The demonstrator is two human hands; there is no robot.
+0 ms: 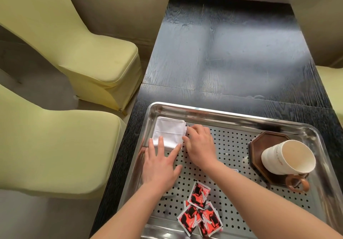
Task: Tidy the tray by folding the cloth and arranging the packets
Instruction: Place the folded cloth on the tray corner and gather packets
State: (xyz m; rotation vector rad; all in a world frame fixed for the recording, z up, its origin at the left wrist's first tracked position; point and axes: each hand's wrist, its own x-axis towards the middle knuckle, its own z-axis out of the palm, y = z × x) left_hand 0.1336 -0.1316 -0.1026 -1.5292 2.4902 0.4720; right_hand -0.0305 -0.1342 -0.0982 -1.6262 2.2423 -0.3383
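A white cloth (pixel 168 131), folded into a small square, lies in the far left corner of the steel tray (pixel 213 111). My left hand (pixel 159 162) lies flat with straight fingers, its fingertips pressing on the cloth's near edge. My right hand (pixel 199 143) rests beside the cloth's right edge, fingers bent and touching that edge. Several red and black packets (pixel 199 209) lie in a loose, overlapping heap at the tray's near edge, between my forearms.
A white cup (pixel 288 157) with a brown handle lies tilted on a dark octagonal coaster (pixel 259 144) at the tray's right side. The tray sits on a dark wooden table (pixel 232 53). Pale green covered chairs (pixel 83 53) stand to the left.
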